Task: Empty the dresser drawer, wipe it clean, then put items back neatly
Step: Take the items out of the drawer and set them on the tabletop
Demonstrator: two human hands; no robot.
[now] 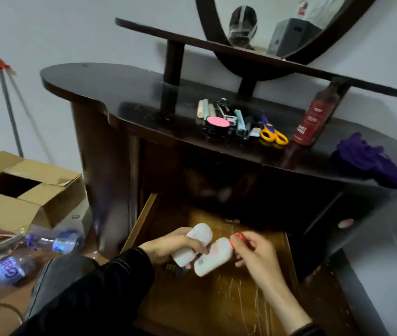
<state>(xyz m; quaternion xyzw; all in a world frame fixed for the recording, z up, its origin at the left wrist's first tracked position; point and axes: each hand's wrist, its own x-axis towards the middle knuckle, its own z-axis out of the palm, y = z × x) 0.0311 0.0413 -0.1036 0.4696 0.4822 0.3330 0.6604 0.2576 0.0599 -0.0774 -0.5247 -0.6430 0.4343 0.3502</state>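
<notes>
— What is taking up most of the frame?

— The dark dresser (pixel 120 98) is filling the middle. Its drawer (pixel 241 299) is standing pulled out at the lower centre, showing a scratched wooden floor.

— And around it?

— An open cardboard box (pixel 22 190) is sitting at the left edge. A purple cloth (pixel 367 158) is lying on the dresser top at the right edge, with a tall red bottle (pixel 314 117) standing to its left.

— What are the hands doing?

— Both are working over the drawer. The left hand (pixel 168 248) is wrapping its fingers round a white bottle (pixel 200 235). The right hand (pixel 253 253) is pinching the red cap of a second white bottle (pixel 214 260), which is lying tilted just below the first.

— Anything smaller?

— Yellow-handled scissors (pixel 271 134) and a pink compact (pixel 217 122) are lying on the dresser top among small items, upper centre. Small dark clips (pixel 175 267) are lying in the drawer beneath the left hand.
</notes>
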